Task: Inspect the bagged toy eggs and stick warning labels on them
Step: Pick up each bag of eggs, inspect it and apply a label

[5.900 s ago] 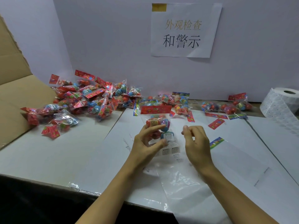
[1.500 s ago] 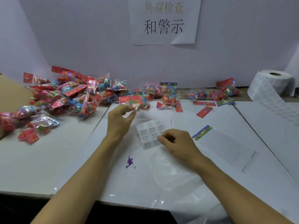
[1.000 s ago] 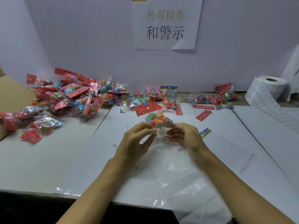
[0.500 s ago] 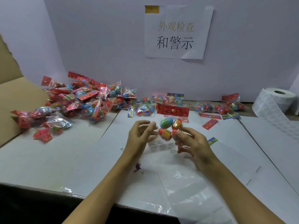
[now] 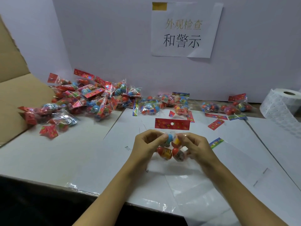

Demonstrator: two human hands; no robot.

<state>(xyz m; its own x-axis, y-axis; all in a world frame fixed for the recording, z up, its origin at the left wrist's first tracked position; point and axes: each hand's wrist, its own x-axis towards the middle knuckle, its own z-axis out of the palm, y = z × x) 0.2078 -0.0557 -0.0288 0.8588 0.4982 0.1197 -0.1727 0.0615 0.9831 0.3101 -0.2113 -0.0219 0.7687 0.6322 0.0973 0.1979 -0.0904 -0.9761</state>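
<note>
White paper-covered bench (image 5: 81, 154), pale wall behind. Bag of toy eggs (image 5: 171, 144) held above bench centre, red header card up. Left hand (image 5: 147, 145) and right hand (image 5: 194, 146) both pinch it from either side. Heap of bagged eggs (image 5: 88, 100) back-left; label roll (image 5: 283, 105) far right.
</note>
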